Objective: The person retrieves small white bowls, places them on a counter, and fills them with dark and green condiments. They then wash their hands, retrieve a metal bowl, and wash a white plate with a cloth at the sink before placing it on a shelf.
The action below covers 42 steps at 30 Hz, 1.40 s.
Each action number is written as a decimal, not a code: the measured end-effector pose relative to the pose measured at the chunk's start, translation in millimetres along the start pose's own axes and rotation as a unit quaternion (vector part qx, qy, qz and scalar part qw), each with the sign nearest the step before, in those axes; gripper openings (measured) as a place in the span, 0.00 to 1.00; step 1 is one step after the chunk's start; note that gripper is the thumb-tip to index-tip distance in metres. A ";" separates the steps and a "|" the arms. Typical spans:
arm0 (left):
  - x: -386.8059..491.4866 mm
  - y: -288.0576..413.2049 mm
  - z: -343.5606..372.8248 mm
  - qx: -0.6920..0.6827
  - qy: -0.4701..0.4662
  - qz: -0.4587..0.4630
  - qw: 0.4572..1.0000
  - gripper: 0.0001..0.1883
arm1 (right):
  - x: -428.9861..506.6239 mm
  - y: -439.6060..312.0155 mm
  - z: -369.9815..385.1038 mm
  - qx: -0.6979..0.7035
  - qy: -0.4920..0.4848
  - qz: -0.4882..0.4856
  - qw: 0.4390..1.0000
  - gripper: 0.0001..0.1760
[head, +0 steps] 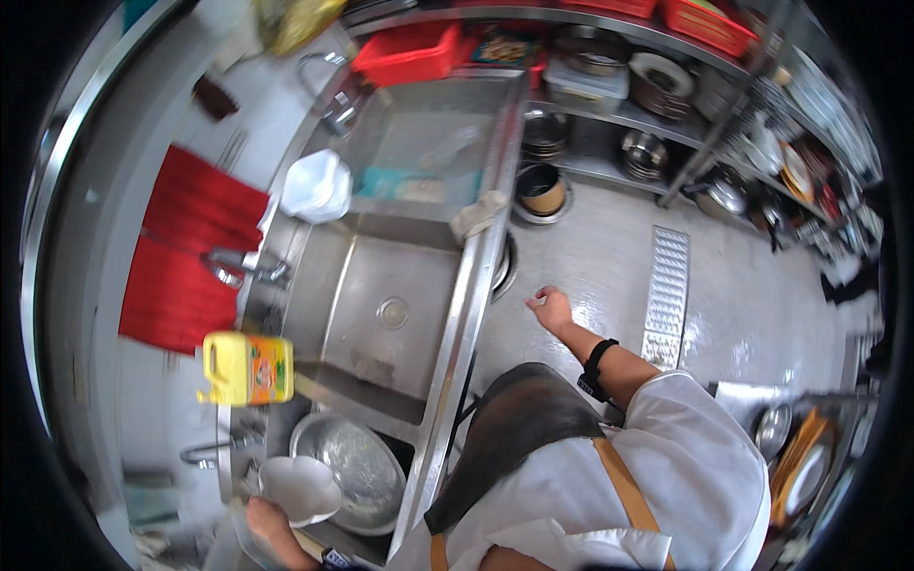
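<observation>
My left hand [268, 519] grips the rim of a white scalloped bowl [300, 491] at the lower left. The bowl overlaps the edge of a large round metal basin [357, 464] in the nearest sink bay. My right hand [551, 310] hangs over the floor to the right of the sink's front edge, fingers loosely curled, with nothing visible in it. Between the hands lies the middle stainless steel sink [400, 307], with a round drain. A yellow jug with a handle and a printed label [246, 370] stands on the sink's back ledge.
White plastic containers [318, 185] sit by the dividing wall; a beige cloth [478, 215] hangs over the front rim. Behind are faucets [246, 265] and a red cloth [189, 250]. A metal shelf [607, 171] holds cookware. A pot [540, 189] and floor grate [668, 285] lie right.
</observation>
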<state>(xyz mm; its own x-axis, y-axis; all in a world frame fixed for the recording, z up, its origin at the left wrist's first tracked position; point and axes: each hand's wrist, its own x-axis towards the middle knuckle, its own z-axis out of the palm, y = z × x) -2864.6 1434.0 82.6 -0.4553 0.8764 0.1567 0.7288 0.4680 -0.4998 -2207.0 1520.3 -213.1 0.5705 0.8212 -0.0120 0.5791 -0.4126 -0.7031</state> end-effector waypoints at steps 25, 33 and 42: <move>-219.7 337.9 -89.3 -0.665 -0.377 0.480 0.430 0.09 | -330.9 -3.9 -204.1 0.529 -0.097 0.210 0.817 0.42; -516.0 394.0 -133.7 -0.324 -0.462 0.725 0.394 0.11 | -523.8 132.2 -295.6 0.496 0.356 0.406 0.680 0.19; -688.2 399.8 -132.1 -0.108 -0.469 0.828 0.289 0.17 | -737.9 238.7 -321.0 0.404 0.524 0.472 0.583 0.17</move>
<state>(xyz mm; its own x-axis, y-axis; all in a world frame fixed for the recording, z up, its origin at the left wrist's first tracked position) -2192.3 1032.9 -112.6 0.7439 -0.4493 -0.4947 0.3130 -0.4199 0.8519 -2302.8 689.4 -143.9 0.7010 -0.4872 -0.5209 -0.5019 0.1819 -0.8456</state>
